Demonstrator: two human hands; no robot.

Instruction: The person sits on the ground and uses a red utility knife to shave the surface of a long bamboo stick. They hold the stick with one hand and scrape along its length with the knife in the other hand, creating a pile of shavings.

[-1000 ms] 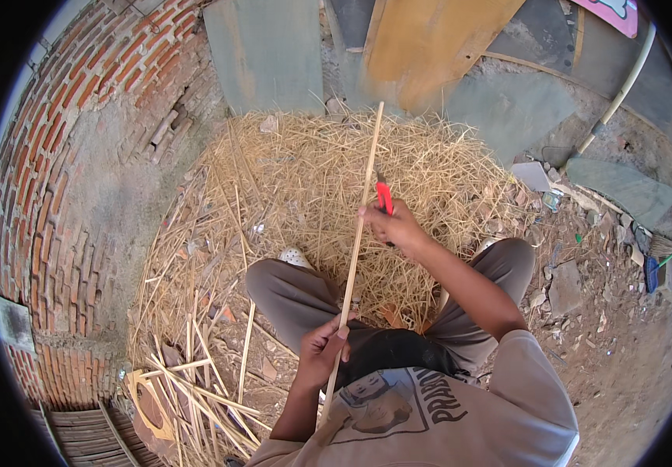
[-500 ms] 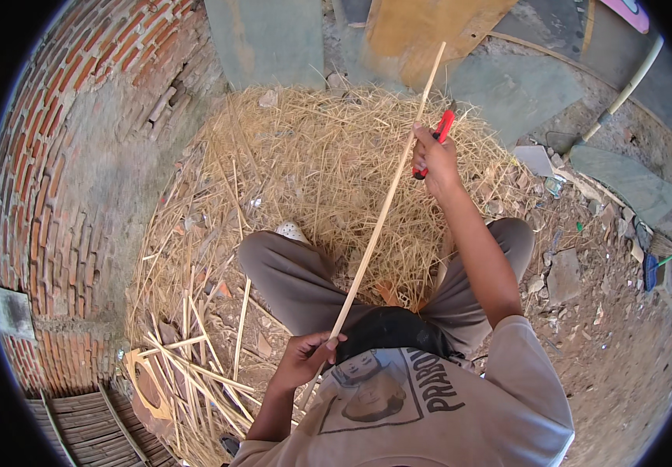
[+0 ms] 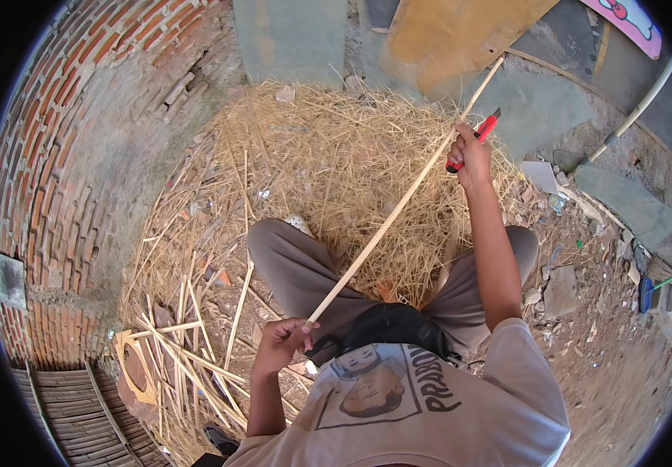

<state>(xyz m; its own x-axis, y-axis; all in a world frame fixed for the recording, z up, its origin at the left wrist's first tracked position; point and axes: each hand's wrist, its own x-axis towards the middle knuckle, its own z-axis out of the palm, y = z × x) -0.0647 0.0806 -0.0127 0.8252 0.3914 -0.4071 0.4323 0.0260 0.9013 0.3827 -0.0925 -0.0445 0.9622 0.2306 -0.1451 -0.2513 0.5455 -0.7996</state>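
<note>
A long pale bamboo strip (image 3: 386,224) slants across my lap, from low on the left to high on the right. My left hand (image 3: 280,342) pinches its lower end beside my left thigh. Higher up, my right hand (image 3: 472,154) is closed round a red utility knife (image 3: 487,128) with its dark blade pointing up and away. The fingers of that hand also lie against the strip near its far end, which sticks out beyond them. Below the strip, a black cloth or pad (image 3: 386,325) lies across my lap.
Straw-like shavings (image 3: 328,148) heap up before my crossed legs. More bamboo strips (image 3: 188,350) lie at the left, by a brick wall (image 3: 56,194). Flat grey-green sheets (image 3: 293,43) lean at the back. A green-handled brush (image 3: 647,294) and rubble lie at right.
The strip has tilted further to the right. My right hand has moved right with the knife, and my left hand has shifted slightly left and up with the lower end.
</note>
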